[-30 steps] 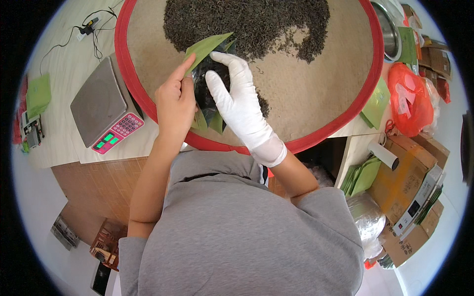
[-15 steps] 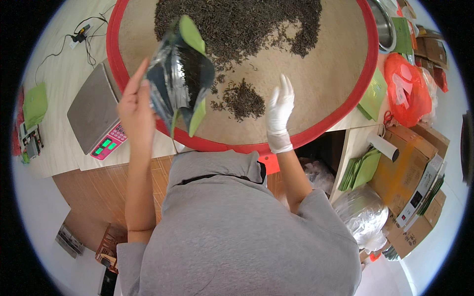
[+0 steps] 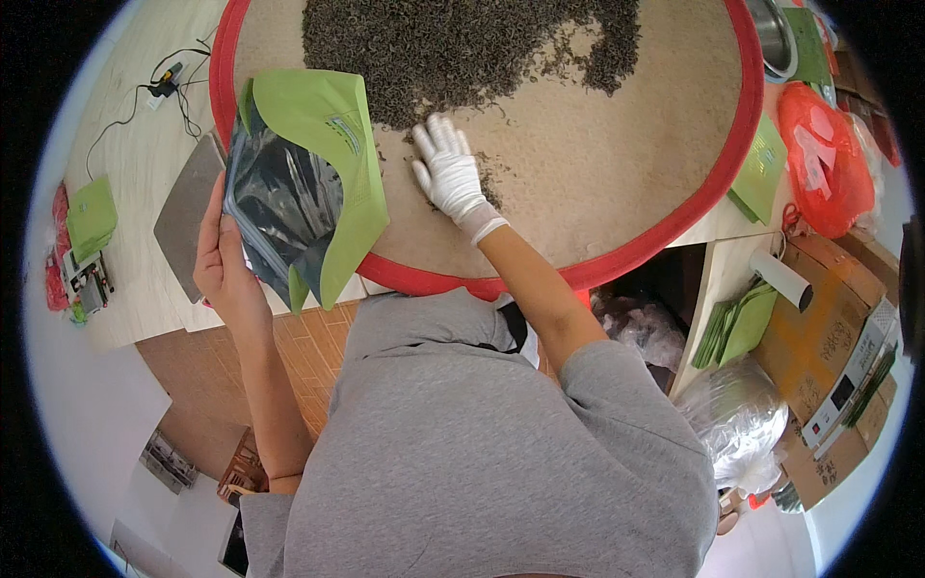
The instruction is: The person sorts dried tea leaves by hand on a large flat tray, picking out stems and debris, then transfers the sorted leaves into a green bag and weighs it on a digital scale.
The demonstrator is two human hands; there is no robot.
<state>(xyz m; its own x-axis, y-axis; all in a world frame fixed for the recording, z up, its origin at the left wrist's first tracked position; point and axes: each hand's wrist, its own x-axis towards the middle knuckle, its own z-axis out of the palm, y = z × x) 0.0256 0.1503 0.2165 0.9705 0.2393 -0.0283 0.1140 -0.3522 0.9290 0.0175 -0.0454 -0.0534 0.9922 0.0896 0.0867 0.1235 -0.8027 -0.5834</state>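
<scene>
My bare left hand grips the edge of a green foil pouch. Its mouth gapes, showing a dark, shiny lining; what lies deeper inside is hidden. The pouch is tilted over the near left rim of a large round tray with a red cloth border. Wearing a white glove, my right hand reaches palm down onto the tray, fingers extended. It covers most of a small heap of dark dried leaves, probably tea. Just beyond the fingertips spreads a much larger mass of the same leaves.
A scale sits left of the tray, partly behind the pouch. Cables and green pouches lie farther left. On the right are a red plastic bag, a metal bowl, scissors and cardboard boxes.
My right hand has moved left and down onto the small leaf heap. The pouch has swung left and turned, so its green outside shows more and the leaves inside no longer show.
</scene>
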